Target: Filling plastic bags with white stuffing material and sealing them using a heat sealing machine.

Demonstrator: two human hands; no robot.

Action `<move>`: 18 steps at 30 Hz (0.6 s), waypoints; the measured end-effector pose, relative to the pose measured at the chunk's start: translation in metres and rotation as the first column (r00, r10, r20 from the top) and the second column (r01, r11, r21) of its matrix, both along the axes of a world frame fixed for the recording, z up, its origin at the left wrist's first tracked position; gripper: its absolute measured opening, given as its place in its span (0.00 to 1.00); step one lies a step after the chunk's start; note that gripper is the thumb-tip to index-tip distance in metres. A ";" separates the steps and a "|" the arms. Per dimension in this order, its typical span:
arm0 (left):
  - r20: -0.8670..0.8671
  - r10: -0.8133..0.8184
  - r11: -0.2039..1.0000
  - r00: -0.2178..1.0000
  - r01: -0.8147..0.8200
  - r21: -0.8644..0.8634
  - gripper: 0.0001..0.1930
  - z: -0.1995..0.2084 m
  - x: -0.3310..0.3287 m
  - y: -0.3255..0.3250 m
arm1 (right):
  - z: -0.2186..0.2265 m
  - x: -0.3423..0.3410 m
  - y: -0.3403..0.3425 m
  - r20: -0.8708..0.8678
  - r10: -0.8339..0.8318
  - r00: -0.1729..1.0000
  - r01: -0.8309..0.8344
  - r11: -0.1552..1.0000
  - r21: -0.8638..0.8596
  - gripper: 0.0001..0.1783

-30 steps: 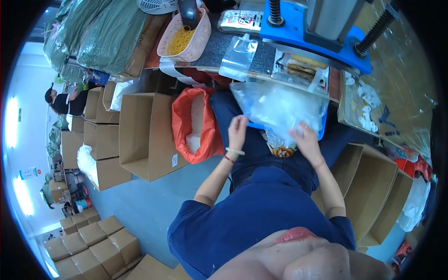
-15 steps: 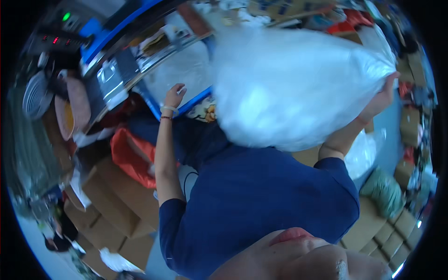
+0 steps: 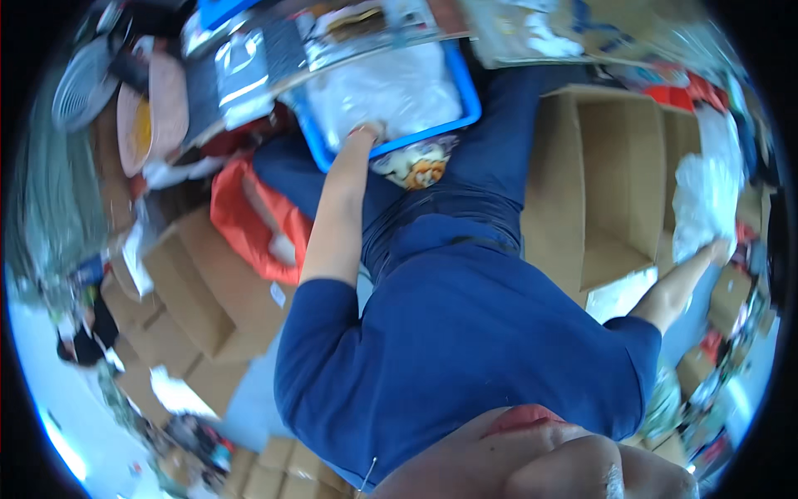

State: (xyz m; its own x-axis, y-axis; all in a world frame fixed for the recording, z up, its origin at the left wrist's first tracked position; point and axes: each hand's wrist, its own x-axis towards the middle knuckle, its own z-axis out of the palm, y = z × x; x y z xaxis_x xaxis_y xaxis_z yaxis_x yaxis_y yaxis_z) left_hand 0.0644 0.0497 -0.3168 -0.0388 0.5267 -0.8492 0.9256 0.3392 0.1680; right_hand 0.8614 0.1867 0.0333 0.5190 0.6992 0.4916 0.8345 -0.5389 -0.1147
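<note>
A blue tray sits over my lap with crumpled clear-white plastic in it. My left hand reaches over the tray's near rim into the plastic; its fingers are mostly hidden. Off to the far right, my right hand is closed at the lower end of a white plastic bag, beside the cardboard boxes. A patterned cloth or pouch shows just below the tray.
An open cardboard box stands on my right, with another open box on my left. Next to my left arm lies an orange-red bag. A bench holding packets and a pink basin are beyond the tray.
My right hand has swung the large puffy white bag away from the front, out to the far right. My left hand has gone from above the tray down into its plastic. The view has shifted.
</note>
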 end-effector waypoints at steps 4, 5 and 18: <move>0.301 0.035 0.905 0.953 0.098 -0.415 0.25 -0.002 -0.008 0.034 | -0.050 -0.009 -0.081 -0.186 0.053 0.981 -0.111 0.942 -0.318 0.21; 0.012 -0.228 0.971 0.974 0.226 0.074 0.21 -0.004 0.040 0.050 | -0.030 0.072 -0.076 -0.151 0.002 0.989 -0.057 0.931 -0.360 0.20; 0.017 0.128 0.967 0.992 -0.128 0.220 0.26 -0.014 -0.030 0.011 | -0.134 -0.573 -0.024 -0.962 0.273 -0.019 -0.922 -0.377 -0.089 0.16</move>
State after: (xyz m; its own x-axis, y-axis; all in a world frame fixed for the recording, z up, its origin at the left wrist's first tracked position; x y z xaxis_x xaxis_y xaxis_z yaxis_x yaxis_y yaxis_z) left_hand 0.0348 0.0608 -0.3307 -0.1159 0.6916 -0.7130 0.8762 0.4092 0.2545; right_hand 0.2880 0.1625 -0.1004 -0.8448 0.3134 -0.4337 0.5251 0.3297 -0.7846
